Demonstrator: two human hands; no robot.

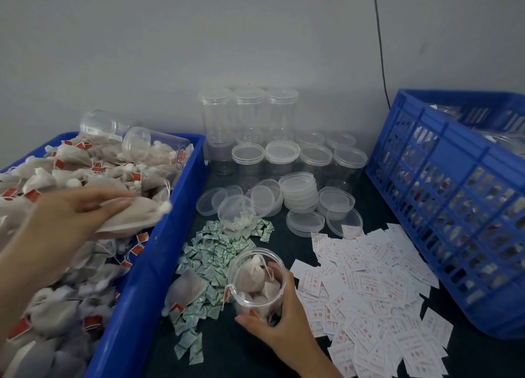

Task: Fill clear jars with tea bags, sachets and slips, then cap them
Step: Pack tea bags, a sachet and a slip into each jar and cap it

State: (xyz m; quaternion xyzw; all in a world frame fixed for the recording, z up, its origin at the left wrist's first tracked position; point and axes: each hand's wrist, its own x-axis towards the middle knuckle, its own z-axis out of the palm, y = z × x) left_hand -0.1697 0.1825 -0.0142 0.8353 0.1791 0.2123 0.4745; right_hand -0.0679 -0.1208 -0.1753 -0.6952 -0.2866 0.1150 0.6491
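My right hand [279,318] grips a clear open jar [257,281] that stands on the dark table and holds a few grey tea bags. My left hand [65,221] pinches a grey tea bag [136,217] just above the heap of tea bags in the blue tray [147,278] on the left. Green-and-white sachets [210,252] lie scattered between the tray and the jar. White printed slips [369,286] are spread on the table to the right of the jar. A second open jar [237,213] with sachets inside stands behind the sachet pile.
Capped empty jars [250,113] stand against the wall, with loose clear lids [301,193] in front of them. A blue slatted crate [454,201] holding filled jars sits at the right. Two jars [153,146] lie on the tea bags at the tray's far end.
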